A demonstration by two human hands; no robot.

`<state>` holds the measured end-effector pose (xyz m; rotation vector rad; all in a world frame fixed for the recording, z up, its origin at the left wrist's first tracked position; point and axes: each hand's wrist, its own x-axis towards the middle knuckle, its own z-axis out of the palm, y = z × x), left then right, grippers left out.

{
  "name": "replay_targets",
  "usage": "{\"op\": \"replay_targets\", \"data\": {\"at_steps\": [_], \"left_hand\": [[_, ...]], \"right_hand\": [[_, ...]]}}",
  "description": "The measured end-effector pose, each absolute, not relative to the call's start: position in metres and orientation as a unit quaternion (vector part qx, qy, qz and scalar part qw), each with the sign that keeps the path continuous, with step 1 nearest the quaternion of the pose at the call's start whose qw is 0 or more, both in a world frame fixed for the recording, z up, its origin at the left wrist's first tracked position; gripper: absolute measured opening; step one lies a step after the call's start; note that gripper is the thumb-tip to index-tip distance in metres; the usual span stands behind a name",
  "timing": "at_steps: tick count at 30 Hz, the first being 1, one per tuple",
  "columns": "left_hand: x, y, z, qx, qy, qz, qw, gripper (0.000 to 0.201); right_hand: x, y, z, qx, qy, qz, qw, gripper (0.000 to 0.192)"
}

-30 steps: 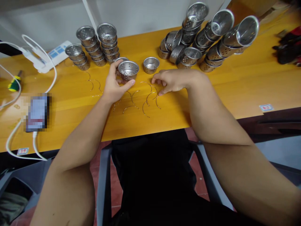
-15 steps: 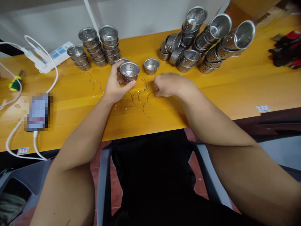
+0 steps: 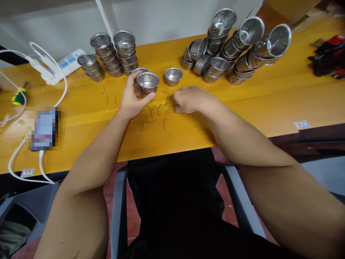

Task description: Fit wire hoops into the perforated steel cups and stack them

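Note:
My left hand [image 3: 134, 98] grips a small perforated metal cup [image 3: 148, 85] by its side, thumb at the front, its mouth facing up. Part of another metal cup [image 3: 140, 69] shows just behind it. To the right, my right hand [image 3: 187, 99] is closed low over the table, fingertips pinched at the end of a thin curved wire [image 3: 171, 107]. The fingertips are partly hidden by the hand itself. Several more curved wires [image 3: 151, 122] lie scattered between and left of my hands. A single perforated cup [image 3: 173, 77] stands upright just beyond my right hand.
Stacks of perforated cups [image 3: 125, 50] stand at the back left, with taller, leaning stacks [image 3: 249, 46] at the back right. At left are a power strip [image 3: 64, 66], white cables, a phone [image 3: 44, 129] and a screwdriver [image 3: 19, 96]. Dark red-handled items [image 3: 330, 57] lie far right.
My right hand has shifted slightly left, and the wire at its fingertips has moved with it. My left hand still holds the cup in nearly the same place.

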<state>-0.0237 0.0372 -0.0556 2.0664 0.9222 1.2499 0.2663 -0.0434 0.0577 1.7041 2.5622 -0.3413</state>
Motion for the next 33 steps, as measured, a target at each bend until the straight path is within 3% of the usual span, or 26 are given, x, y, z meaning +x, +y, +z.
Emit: {"op": "replay_targets", "data": {"at_steps": [3, 8, 15, 21, 25, 27, 33], "left_hand": [[-0.022, 0.033, -0.051, 0.765, 0.345, 0.467, 0.279, 0.116], [-0.023, 0.035, -0.051, 0.757, 0.346, 0.479, 0.278, 0.109], [-0.021, 0.041, -0.053, 0.762, 0.336, 0.499, 0.241, 0.094], [-0.025, 0.046, -0.059, 0.769, 0.289, 0.485, 0.299, 0.097], [-0.028, 0.062, -0.074, 0.743, 0.229, 0.517, 0.358, 0.11], [-0.028, 0.067, -0.08, 0.73, 0.2, 0.525, 0.389, 0.12], [-0.023, 0.053, -0.068, 0.725, 0.24, 0.522, 0.38, 0.121]], "right_hand": [[0.263, -0.045, 0.068, 0.54, 0.832, -0.076, 0.101, 0.024], [0.273, -0.039, 0.075, 0.514, 0.849, -0.12, -0.024, 0.03], [0.269, -0.039, 0.081, 0.542, 0.814, -0.182, -0.103, 0.039], [0.256, -0.038, 0.07, 0.57, 0.733, -0.266, -0.258, 0.039], [0.255, -0.016, 0.037, 0.448, 0.659, -0.381, -0.47, 0.026], [0.256, -0.007, 0.022, 0.375, 0.617, -0.442, -0.532, 0.029], [0.258, -0.001, 0.015, 0.328, 0.571, -0.505, -0.559, 0.04]]}}
